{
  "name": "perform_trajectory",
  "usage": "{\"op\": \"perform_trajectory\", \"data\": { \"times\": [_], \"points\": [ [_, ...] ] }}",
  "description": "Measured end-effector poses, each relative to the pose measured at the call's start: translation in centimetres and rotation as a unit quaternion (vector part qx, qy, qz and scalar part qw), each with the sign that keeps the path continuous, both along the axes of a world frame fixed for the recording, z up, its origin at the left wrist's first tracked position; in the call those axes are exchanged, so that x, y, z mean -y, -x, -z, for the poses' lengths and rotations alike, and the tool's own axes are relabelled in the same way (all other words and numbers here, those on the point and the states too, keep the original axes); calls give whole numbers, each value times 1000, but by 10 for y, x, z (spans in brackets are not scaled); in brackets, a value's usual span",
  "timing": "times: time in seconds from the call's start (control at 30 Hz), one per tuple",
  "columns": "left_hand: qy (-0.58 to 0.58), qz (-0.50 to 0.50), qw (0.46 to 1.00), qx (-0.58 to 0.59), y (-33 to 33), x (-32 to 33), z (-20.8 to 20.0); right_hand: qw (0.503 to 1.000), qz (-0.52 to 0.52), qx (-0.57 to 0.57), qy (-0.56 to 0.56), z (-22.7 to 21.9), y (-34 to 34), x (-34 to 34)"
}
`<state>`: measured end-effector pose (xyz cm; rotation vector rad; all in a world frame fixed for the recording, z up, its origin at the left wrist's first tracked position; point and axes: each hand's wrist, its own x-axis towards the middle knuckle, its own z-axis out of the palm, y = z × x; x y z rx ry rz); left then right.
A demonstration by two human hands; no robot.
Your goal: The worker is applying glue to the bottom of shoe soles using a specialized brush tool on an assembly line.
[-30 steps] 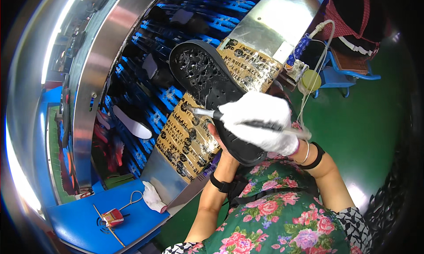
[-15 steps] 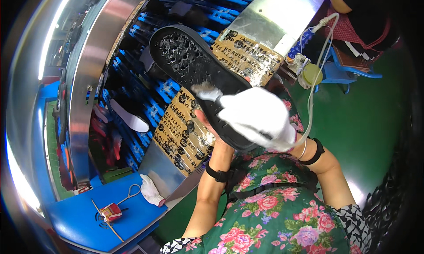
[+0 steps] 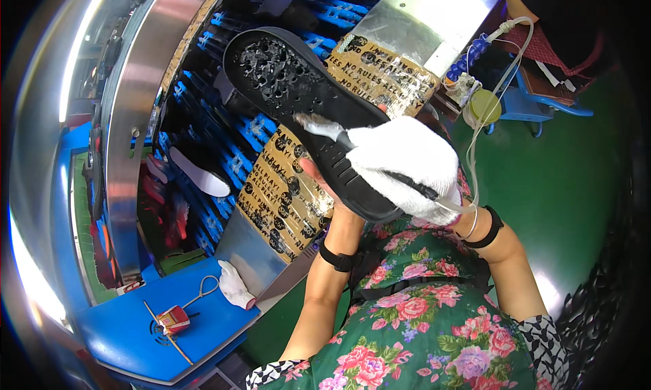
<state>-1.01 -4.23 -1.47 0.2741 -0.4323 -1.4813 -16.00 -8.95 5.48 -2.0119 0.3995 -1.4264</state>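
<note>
A black shoe sole [image 3: 308, 95] lies tilted across my two hands, its hollow inner side up. Small holes and a wet shine cover its far end. My left hand [image 3: 331, 185] is bare and grips the sole from beneath; most of its fingers are hidden under it. On my right hand [image 3: 410, 161] is a white knitted glove, closed round a brush [image 3: 321, 126] with a thin clear tube [image 3: 475, 159] running to it. The bristles rest on or just above the middle of the sole; contact is hard to tell.
Beyond the sole runs a conveyor [image 3: 247, 161] of blue and black slats, carrying a pale insole [image 3: 200, 173]. Printed tan tape [image 3: 285, 197] covers its metal edge. A blue table [image 3: 129, 329] at left bears a white glove [image 3: 234, 286] and a red box [image 3: 173, 320]. A blue stool [image 3: 519, 102] stands right.
My right hand and the brush have shifted slightly, with the bristles a little higher along the sole. The sole has moved slightly left and up in view, still in my left hand.
</note>
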Motion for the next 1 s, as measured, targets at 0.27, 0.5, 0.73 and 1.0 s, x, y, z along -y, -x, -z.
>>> {"op": "perform_trajectory", "data": {
  "times": [0.27,0.5,0.73,1.0],
  "points": [
    [-53,-14,987,-152,-11,-25,88,989,73,-76,101,8,-18,-9],
    [-12,11,993,-118,10,-7,29,997,71,-20,38,-3,10,-2],
    [-7,27,997,-69,-16,-6,53,990,-1,91,-110,19,5,-7],
    [11,0,998,-69,4,14,19,990,-13,48,-131,18,12,-25]
  ]
}}
